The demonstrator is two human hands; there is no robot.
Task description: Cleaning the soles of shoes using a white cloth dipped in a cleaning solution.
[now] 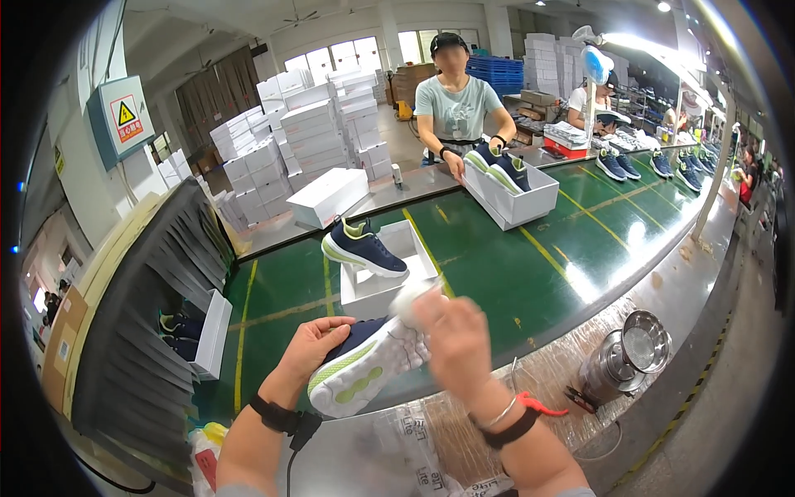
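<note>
A navy sneaker [370, 374] with a white and lime sole is tilted on its side just in front of me. My left hand [311, 346] is closed around its heel end. At the toe end, my right hand [457, 344] is smeared by motion and closed on a soft white wad [411, 301], which lies against the shoe's toe; its exact kind is unclear. Beyond them, a matching sneaker [363, 248] rests across an open white shoebox [351, 286] on the green conveyor belt [286, 290].
Across the belt, a person [455, 99] handles a white shoebox [530, 205] with two sneakers. A boxed pair [212, 344] sits at the dark curtain [137, 331] on the left. Near my right arm stand a metal canister [609, 369] and a red-handled tool [580, 399].
</note>
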